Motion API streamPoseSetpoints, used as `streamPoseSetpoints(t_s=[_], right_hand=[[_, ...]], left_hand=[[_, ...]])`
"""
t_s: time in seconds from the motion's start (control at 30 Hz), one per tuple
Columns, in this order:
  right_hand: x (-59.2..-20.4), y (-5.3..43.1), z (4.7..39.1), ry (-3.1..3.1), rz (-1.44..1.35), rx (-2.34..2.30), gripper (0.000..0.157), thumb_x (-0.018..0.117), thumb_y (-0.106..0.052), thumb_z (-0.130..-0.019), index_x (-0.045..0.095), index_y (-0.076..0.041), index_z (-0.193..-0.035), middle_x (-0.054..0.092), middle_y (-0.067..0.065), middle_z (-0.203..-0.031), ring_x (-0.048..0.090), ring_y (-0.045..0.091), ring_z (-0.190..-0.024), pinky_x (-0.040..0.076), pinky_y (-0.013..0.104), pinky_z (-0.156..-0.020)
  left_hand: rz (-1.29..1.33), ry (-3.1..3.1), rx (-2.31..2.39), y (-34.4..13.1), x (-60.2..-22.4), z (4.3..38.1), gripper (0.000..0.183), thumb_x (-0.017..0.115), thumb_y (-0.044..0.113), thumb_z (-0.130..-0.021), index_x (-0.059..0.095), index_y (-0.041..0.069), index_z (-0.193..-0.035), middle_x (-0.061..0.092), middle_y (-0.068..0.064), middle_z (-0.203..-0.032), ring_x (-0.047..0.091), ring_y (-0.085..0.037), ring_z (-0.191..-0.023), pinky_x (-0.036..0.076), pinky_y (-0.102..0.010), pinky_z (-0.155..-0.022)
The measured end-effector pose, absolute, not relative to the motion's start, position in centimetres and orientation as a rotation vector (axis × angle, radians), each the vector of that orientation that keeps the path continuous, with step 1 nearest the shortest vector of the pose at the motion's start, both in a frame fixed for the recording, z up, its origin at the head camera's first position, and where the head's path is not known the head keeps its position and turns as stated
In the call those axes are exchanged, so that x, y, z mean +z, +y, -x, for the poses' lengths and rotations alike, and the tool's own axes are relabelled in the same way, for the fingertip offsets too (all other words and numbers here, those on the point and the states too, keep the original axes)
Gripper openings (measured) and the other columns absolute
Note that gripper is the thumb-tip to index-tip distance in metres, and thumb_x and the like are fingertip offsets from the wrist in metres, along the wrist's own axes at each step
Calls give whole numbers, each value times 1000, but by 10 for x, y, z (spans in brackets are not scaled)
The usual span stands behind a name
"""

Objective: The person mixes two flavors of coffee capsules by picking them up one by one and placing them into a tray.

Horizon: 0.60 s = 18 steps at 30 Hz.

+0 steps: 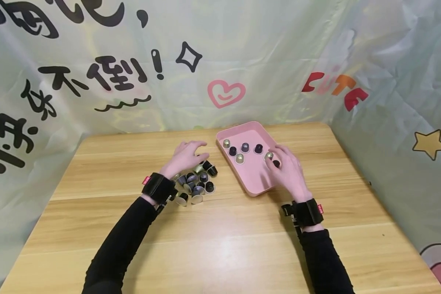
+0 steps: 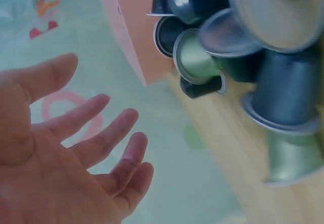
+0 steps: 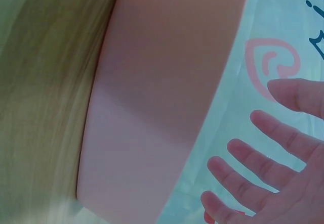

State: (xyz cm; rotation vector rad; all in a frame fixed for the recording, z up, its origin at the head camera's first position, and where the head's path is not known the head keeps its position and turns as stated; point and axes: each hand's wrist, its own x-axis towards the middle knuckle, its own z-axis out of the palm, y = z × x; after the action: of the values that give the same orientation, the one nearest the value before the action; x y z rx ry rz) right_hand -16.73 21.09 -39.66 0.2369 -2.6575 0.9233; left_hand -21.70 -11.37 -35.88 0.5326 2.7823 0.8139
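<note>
Over the far side of a loose pile of coffee capsules [image 1: 198, 188], my left hand [image 1: 185, 157] reaches with thumb and fingers apart and holds nothing. The left wrist view shows its spread fingers [image 2: 104, 150] beside dark and pale green capsules [image 2: 195, 57]. Several capsules stand in a pink tray [image 1: 252, 185], among them a dark one [image 1: 259, 148] and a pale green one [image 1: 240, 158]. My right hand [image 1: 287, 169] is at the tray's right side, fingertips close by a green capsule [image 1: 268, 156] and a dark capsule [image 1: 276, 163]. In the right wrist view its fingers [image 3: 255, 191] are spread and hold nothing.
The tray stands near the back edge of a wooden table [image 1: 213, 245]. A printed cloth [image 1: 272, 61] hangs behind the table and along its right side. A black camera band [image 1: 159, 189] is strapped round the left wrist, another band [image 1: 308, 212] round the right.
</note>
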Motion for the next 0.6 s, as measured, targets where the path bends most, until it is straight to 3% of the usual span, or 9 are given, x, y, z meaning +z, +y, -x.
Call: streamPoseSetpoints(t_s=[0.13, 0.4, 0.6], right_hand=[[-396, 210, 166, -2643, -246, 920, 38, 66, -21, -95, 65, 0, -127, 55, 26, -143, 53, 46, -130, 37, 66, -111], [-395, 204, 166, -2657, -279, 899, 38, 66, -18, -94, 65, 0, -127, 55, 26, -144, 52, 47, -132, 37, 65, -111], [-396, 196, 163, -2667, -351, 838, 38, 68, -21, -93, 66, -2, -126, 58, 23, -142, 58, 45, -125, 45, 61, -105]], left_hand=[[-520, 2770, 879, -131, -363, 204, 56, 60, 33, -100, 48, 5, -147, 49, -19, -152, 41, -41, -143, 25, -61, -121], [-480, 2742, 1025, -156, -374, 177, 50, 64, 30, -97, 56, 4, -139, 57, -26, -135, 52, -42, -123, 47, -58, -100], [-492, 2737, 1226, -175, -386, 163, 51, 64, 22, -98, 50, -2, -142, 54, -29, -140, 51, -48, -126, 44, -63, -106]])
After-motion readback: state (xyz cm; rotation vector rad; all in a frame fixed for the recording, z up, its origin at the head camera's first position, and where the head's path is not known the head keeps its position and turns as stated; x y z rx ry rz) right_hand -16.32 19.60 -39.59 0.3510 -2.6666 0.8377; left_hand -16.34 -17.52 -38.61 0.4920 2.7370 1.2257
